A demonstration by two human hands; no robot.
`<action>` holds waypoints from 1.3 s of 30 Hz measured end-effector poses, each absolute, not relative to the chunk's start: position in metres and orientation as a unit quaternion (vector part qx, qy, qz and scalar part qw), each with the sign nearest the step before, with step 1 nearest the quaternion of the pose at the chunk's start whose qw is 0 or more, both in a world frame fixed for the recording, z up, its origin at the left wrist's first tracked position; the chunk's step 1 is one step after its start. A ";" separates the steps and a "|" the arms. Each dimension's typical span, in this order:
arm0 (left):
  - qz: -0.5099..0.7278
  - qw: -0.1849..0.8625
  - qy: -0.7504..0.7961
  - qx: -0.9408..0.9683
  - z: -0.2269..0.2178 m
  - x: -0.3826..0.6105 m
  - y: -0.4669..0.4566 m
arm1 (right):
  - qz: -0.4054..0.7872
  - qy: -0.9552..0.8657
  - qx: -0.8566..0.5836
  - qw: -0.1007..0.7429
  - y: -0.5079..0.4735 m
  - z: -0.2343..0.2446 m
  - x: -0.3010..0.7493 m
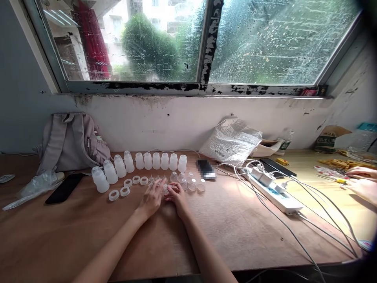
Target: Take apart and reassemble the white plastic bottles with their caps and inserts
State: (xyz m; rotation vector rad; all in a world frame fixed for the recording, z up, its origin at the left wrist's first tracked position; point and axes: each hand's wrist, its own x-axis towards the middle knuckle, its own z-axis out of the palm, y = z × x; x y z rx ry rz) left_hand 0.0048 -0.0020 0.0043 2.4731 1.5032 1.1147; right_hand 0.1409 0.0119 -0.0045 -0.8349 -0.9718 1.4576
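My left hand (pixel 152 199) and my right hand (pixel 178 198) meet at the middle of the table, fingers bent around a small clear plastic piece (pixel 165 189). Fingertips cover part of it, so its exact shape cannot be made out. Just behind the left fingers are small clear nipples (pixel 151 179), partly hidden. Clear domed caps (pixel 174 177) and round clear pieces (pixel 192 186) lie beside the right hand. To the left of my hands are several white rings (pixel 125 191). Frosted baby bottles (pixel 100 180) stand open-topped in a slanting row, and smaller ones (pixel 156 160) line the back.
A black phone (pixel 64 189), plastic bag (pixel 38 186) and grey backpack (pixel 69 141) are at left. Rightward are a blurred dark device (pixel 205 169), silvery bag (pixel 232 141), and power strip (pixel 277 192) with trailing cables. Another person's hand (pixel 361 181) works at far right.
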 end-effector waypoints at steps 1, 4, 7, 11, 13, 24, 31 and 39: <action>0.367 0.011 0.504 0.781 0.011 -0.003 0.006 | 0.612 -0.406 -0.361 0.575 0.013 -0.005 0.142; 0.388 0.047 0.632 0.669 0.034 -0.033 0.042 | 0.603 -0.389 -0.374 0.587 0.014 -0.006 0.144; 0.315 0.092 0.716 0.616 0.058 -0.063 0.083 | 0.613 -0.384 -0.379 0.577 0.014 -0.005 0.144; 0.256 0.058 0.746 0.611 0.071 -0.081 0.118 | 0.626 -0.380 -0.374 0.569 0.015 -0.004 0.143; 0.256 0.044 0.752 0.606 0.069 -0.079 0.123 | 0.630 -0.376 -0.374 0.568 0.016 -0.005 0.143; 0.420 -0.147 0.629 0.637 0.054 -0.066 0.063 | 0.617 -0.363 -0.382 0.584 0.019 -0.008 0.142; 0.457 -0.142 0.498 0.723 0.020 -0.022 -0.017 | 0.620 -0.341 -0.351 0.613 0.020 -0.014 0.145; 0.441 -0.067 0.468 0.763 0.007 -0.005 -0.023 | 0.642 -0.306 -0.367 0.599 0.025 -0.013 0.144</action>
